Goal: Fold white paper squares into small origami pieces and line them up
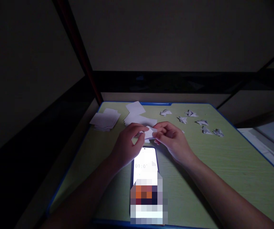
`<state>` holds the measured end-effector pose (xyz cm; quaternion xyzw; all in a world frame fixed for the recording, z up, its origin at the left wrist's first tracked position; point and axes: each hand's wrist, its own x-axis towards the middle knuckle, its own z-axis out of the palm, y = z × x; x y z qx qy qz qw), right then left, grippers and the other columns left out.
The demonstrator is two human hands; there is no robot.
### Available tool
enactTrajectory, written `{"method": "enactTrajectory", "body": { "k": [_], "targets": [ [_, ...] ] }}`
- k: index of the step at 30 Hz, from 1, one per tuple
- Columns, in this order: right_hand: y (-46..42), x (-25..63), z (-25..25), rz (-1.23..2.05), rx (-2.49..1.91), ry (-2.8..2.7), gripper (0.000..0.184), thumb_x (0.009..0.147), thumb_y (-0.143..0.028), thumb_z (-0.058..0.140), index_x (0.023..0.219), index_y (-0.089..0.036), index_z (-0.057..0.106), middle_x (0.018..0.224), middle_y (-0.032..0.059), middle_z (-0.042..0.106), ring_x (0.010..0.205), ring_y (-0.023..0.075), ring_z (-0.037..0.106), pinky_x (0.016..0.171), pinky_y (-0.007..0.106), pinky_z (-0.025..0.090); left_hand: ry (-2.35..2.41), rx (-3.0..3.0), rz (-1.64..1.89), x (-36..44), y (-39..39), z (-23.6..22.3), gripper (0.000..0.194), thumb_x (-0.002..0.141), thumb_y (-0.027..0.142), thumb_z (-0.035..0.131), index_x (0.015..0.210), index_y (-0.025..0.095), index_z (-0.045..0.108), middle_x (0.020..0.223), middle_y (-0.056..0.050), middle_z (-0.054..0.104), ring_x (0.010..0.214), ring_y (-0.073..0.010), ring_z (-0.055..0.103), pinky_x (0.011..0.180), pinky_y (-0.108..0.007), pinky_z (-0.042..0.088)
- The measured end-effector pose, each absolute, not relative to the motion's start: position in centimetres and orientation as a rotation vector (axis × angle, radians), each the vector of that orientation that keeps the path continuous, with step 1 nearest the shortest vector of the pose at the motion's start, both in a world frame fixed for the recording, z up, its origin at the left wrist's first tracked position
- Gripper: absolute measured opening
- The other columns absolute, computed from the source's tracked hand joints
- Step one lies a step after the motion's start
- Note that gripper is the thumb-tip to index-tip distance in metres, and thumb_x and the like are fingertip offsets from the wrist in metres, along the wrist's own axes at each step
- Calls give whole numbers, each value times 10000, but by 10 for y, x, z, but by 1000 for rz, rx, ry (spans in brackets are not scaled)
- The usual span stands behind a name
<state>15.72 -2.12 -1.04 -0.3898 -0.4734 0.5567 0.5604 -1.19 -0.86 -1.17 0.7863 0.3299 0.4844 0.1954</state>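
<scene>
A small folded piece of white paper [149, 133] is held up between my two hands, above the top end of a lit phone. My left hand [130, 141] pinches its left side between thumb and fingers. On the right side, my right hand [171, 138] grips the paper's edge the same way, thumb toward me. Below them the phone [144, 159] lies face up with a bright screen showing digits; its lower part is blurred out. Just beyond my hands lie loose white paper sheets [141, 120], partly hidden by my left fingers.
A stack of white paper [105, 119] sits at the table's far left. Several small folded paper figures [191, 113] are scattered at the far right. The green table [222, 165] has a blue rim, with a dark wall behind it and a pale surface [265, 140] beyond its right edge.
</scene>
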Motion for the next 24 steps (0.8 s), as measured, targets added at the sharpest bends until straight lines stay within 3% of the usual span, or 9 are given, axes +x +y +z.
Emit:
{"method": "enactTrajectory", "body": {
  "k": [4, 12, 24],
  "targets": [
    [-21, 158, -10, 1307, -911, -1114, 178, 663, -146, 721, 807, -177, 622, 564, -54, 577, 485, 65, 481, 477, 218, 360, 963, 2331, 1327, -13, -9, -13, 213, 802, 88, 601, 997, 172, 621, 921, -42, 662, 778, -122, 605, 712, -267, 515],
    [-20, 159, -9, 1336, -925, -1064, 215, 637, -145, 737, 812, -179, 617, 561, -53, 614, 464, 74, 514, 470, 227, 387, 961, 2472, 1270, -19, -5, -9, 216, 804, 153, 657, 1011, 165, 599, 972, -59, 666, 867, -146, 620, 764, -292, 519],
    [-23, 158, -8, 1351, -918, -1093, 137, 738, -281, 723, 784, -189, 633, 608, -32, 610, 486, 83, 527, 484, 239, 393, 1004, 2474, 1380, -16, -6, -15, 136, 828, 103, 577, 942, 170, 609, 834, -13, 665, 686, -98, 585, 648, -234, 496]
  ]
}}
